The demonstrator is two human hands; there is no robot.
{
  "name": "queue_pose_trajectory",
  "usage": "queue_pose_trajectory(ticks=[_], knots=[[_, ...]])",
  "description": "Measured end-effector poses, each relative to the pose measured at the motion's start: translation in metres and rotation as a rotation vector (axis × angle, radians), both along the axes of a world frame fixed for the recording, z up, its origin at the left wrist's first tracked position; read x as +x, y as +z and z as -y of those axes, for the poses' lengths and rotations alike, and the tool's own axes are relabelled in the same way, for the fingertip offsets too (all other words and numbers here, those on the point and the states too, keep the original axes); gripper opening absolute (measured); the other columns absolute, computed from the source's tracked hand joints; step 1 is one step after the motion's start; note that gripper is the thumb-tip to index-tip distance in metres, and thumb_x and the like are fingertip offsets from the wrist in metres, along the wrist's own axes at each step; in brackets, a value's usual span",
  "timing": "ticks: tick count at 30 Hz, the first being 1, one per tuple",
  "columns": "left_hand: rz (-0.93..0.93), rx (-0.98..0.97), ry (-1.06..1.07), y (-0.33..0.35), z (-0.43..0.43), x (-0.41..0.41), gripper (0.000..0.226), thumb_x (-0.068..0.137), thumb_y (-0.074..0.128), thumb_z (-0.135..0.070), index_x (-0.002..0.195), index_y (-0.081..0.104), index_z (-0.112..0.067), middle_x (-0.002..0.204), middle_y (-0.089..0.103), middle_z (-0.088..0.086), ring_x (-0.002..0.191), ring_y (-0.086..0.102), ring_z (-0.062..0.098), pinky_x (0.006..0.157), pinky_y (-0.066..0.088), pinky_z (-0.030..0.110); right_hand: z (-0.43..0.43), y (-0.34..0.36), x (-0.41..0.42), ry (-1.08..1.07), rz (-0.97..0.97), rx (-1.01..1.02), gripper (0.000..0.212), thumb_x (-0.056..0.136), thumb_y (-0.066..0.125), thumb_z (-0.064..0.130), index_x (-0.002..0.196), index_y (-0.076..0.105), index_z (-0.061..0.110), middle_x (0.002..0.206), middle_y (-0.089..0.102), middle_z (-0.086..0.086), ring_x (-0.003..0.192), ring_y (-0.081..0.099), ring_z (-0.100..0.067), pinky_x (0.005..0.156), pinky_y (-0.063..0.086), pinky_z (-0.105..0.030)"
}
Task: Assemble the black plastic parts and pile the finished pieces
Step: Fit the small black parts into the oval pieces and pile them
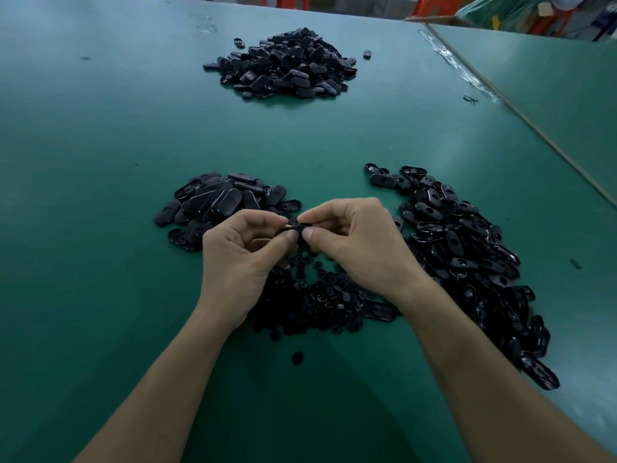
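My left hand [238,259] and my right hand [357,242] meet over the middle of the green table [100,145]. Between their thumbs and fingertips they pinch one small black plastic part [295,228]; its shape is mostly hidden by the fingers. Under my hands lies a heap of small black round pieces [317,295]. A pile of black oval shells with holes [467,255] runs along the right. A pile of smooth black oval covers [220,202] sits just beyond my left hand. A larger heap of black pieces [283,65] lies far back.
A single small black piece [297,357] lies alone between my forearms. A seam with tape [467,71] marks where a second green table [551,95] adjoins on the right. Orange stools [434,5] and a cardboard box stand beyond the far edge.
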State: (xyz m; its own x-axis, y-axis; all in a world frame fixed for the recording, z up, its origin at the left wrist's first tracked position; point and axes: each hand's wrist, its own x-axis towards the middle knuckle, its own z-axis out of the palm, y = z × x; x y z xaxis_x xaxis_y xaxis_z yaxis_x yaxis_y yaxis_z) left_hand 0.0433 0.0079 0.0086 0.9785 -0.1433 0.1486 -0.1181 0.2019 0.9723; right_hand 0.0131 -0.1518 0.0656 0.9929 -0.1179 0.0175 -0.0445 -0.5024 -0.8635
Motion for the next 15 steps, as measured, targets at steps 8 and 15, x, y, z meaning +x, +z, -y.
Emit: queue_pose_trajectory(ticks=[8,15], knots=[[0.039,-0.023,0.106,-0.004,0.0,0.006,0.025,0.091,0.066,-0.004,0.086,0.075,-0.027,0.07,0.066,-0.006,0.062,0.057,0.009,0.06,0.049,0.019,0.002,-0.005,-0.004,-0.018,-0.056,-0.137,0.019,0.093,0.069,0.025,0.112,0.072,0.025,0.092,0.07,0.014,0.087,0.066,-0.001,0.081,0.053,-0.013],[-0.14,-0.211,0.187,-0.008,0.002,0.013,0.034,0.097,0.059,0.002,0.126,0.059,-0.014,0.101,0.067,0.003,0.083,0.065,0.004,0.081,0.055,0.023,0.02,-0.012,0.004,-0.178,-0.058,-0.488,0.031,0.098,0.06,0.02,0.128,0.064,0.02,0.126,0.058,-0.003,0.11,0.056,-0.016,0.102,0.045,-0.03]])
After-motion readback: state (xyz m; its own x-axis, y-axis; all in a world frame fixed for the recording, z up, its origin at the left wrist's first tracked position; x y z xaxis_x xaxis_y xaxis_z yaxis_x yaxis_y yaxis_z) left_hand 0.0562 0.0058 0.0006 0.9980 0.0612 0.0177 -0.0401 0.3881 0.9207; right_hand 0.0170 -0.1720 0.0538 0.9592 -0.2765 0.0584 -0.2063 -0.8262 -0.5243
